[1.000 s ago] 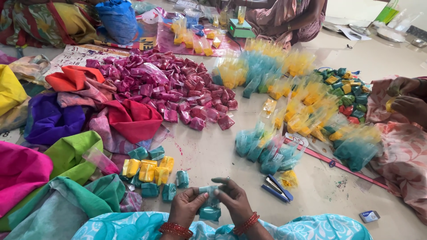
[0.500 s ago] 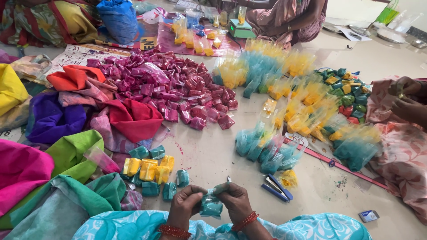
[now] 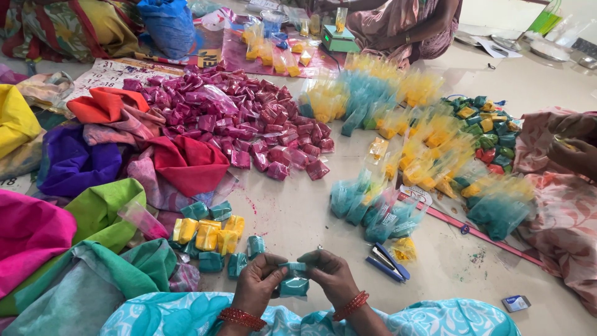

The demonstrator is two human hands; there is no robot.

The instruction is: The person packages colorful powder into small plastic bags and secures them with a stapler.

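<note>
My left hand (image 3: 256,283) and my right hand (image 3: 331,275) meet low in the view, both pinching a small teal powder packet (image 3: 293,279) at its folded top. Its filled bottom hangs between my palms. Red bangles circle both wrists. A cluster of finished teal and yellow packets (image 3: 211,233) lies on the floor just left of my hands. A blue stapler (image 3: 387,262) rests right of my right hand.
A heap of magenta packets (image 3: 242,124) fills the middle. Teal and yellow bags (image 3: 373,208) spread to the right. Coloured cloth bundles (image 3: 74,205) lie left. One person sits at the back by a green scale (image 3: 339,38); another person's hands (image 3: 575,149) show far right.
My hands have stayed in place, fingers working the top of the teal packet; its upper edge looks folded down tighter than before.
</note>
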